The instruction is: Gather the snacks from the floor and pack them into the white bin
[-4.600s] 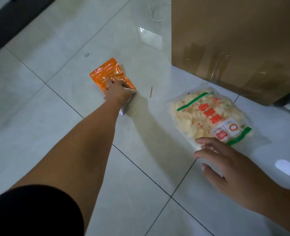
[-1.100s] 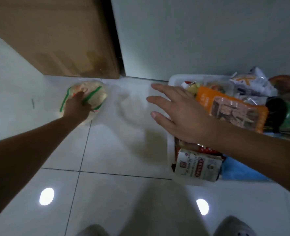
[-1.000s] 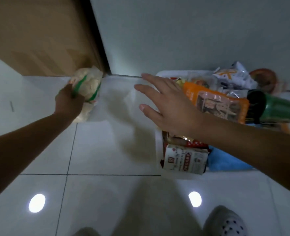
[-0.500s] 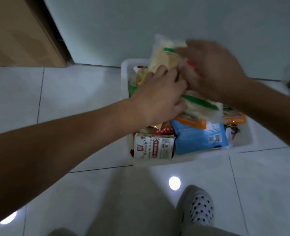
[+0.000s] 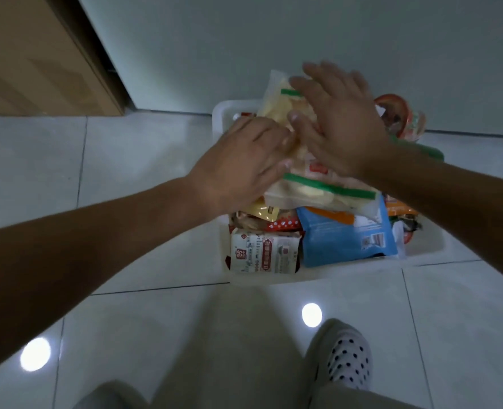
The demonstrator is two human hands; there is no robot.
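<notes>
A clear bag of pale chips with green stripes (image 5: 327,193) lies on top of the heaped snacks in the white bin (image 5: 273,279), against the wall. My left hand (image 5: 241,163) grips the bag's left edge with curled fingers. Flat and spread-fingered, my right hand (image 5: 341,125) rests on the bag's upper part. Under the bag, a blue packet (image 5: 341,240) and a white-and-red packet (image 5: 263,255) stand at the bin's near side. A red-lidded cup (image 5: 397,113) and a green can (image 5: 430,152) show at the far right.
A brown cardboard box (image 5: 31,60) stands at the back left, with a dark gap between it and the pale wall (image 5: 273,39). Glossy floor tiles surround the bin. My foot in a polka-dot slipper (image 5: 344,355) is just in front of the bin.
My left hand lifted the chip bag from the floor by the box and carried it right onto the bin. The right hand came onto it and has now flattened.
</notes>
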